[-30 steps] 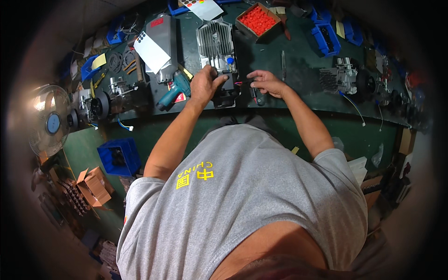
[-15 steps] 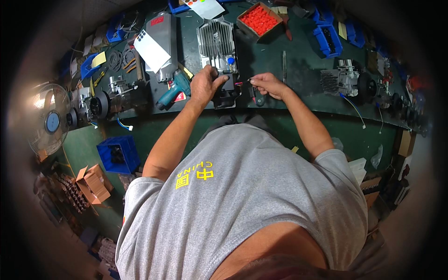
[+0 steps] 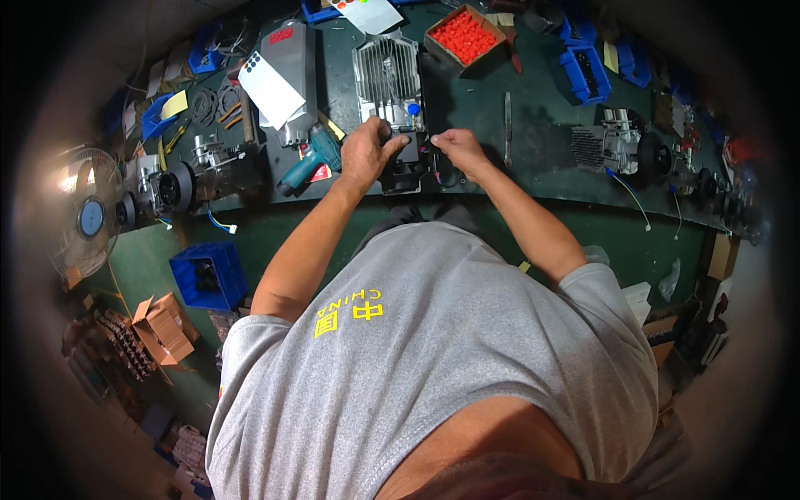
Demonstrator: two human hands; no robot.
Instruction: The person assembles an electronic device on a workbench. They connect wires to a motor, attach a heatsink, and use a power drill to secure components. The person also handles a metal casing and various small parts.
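Your left hand (image 3: pixel 364 154) on the near end of the finned metal unit (image 3: pixel 389 75) straight ahead, thumb pointing right, grip hidden, your right hand (image 3: pixel 462 152) apart beside it, thumb and forefinger pinched, contents unclear, forearms (image 3: pixel 307 237) slanting inward, teal drill (image 3: pixel 310 162) leftward on the worktop (image 3: pixel 546 137).

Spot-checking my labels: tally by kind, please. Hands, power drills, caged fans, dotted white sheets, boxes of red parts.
Hands: 2 (left hand, right hand)
Power drill: 1
Caged fan: 1
Dotted white sheets: 2 (sheet on the grey housing, sheet at the top edge)
Box of red parts: 1
Total: 7
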